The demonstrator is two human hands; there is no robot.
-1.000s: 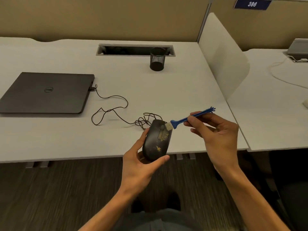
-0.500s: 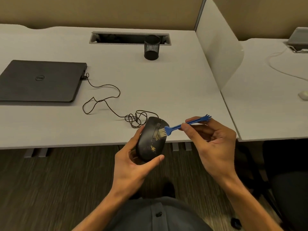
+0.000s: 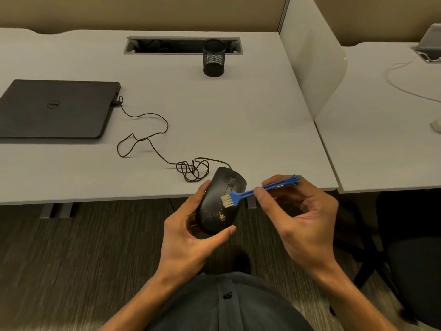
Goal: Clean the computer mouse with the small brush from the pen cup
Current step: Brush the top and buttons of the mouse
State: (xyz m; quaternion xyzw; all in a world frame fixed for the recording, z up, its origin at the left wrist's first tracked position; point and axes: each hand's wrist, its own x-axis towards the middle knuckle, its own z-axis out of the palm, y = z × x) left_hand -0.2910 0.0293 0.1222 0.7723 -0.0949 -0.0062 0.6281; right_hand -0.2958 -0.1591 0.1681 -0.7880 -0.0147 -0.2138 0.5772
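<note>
A black wired computer mouse [image 3: 218, 201] with yellowish crumbs on its back is held off the desk's front edge by my left hand [image 3: 191, 237], thumb on its left side and a finger under its right. My right hand [image 3: 300, 216] pinches the handle of a small blue brush [image 3: 253, 191]; its pale bristles rest on the mouse's right side, just above the crumbs. The black mesh pen cup [image 3: 213, 58] stands at the back of the desk and looks empty.
A closed black laptop [image 3: 57, 108] lies at the left of the grey desk [image 3: 214, 115], with the mouse cable [image 3: 152, 139] looping from it. A white divider panel [image 3: 312, 63] separates the neighbouring desk. A cable tray slot [image 3: 167, 45] sits behind the cup. A dark chair [image 3: 410, 259] stands lower right.
The brush bristles have swept down the mouse from near the scroll wheel toward its middle. Both hands sit slightly lower in view; the camera has tilted down.
</note>
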